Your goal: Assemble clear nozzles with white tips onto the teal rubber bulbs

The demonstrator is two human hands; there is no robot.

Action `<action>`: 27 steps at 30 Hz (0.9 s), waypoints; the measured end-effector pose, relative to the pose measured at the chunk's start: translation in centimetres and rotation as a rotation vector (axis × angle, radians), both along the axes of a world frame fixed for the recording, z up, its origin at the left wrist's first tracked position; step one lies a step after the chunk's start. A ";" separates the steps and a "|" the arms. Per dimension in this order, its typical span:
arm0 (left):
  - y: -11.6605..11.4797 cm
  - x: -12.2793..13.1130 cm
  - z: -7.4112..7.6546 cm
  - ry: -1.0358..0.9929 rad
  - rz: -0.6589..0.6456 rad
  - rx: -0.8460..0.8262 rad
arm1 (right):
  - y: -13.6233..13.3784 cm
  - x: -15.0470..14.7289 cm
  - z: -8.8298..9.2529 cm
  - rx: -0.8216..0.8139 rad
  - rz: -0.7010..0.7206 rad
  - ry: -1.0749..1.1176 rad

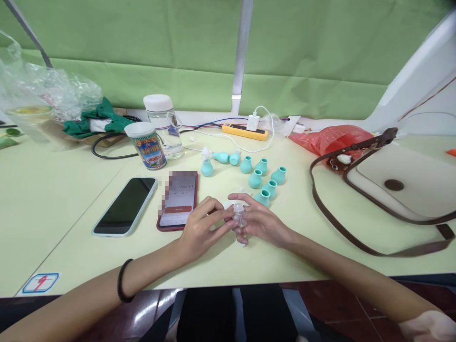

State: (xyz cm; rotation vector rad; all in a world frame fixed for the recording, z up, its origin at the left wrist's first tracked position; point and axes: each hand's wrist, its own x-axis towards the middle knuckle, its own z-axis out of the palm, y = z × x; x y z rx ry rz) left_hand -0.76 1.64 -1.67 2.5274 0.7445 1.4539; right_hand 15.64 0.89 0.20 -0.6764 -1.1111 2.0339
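My left hand [201,227] and my right hand [258,221] meet near the table's front edge, both pinching a small clear plastic piece [239,214] between their fingertips. Just behind my right hand lie several teal rubber bulbs [263,176] in a loose cluster. One assembled teal bulb with a clear tip [206,164] stands upright further back, and two more [226,157] lie on their sides beside it. A black band sits on my left wrist.
A phone with a lit screen [179,199] and a dark phone [125,205] lie left of my hands. Behind them stand a printed cup [147,145] and clear bottle [166,126]. A beige bag with a brown strap [395,185], a red plastic bag [329,137] and a yellow power strip [245,131] are to the right and back.
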 end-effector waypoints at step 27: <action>-0.5 0.2 0.9 0.032 0.002 -0.106 | -0.3 0.1 -0.1 0.077 0.108 0.081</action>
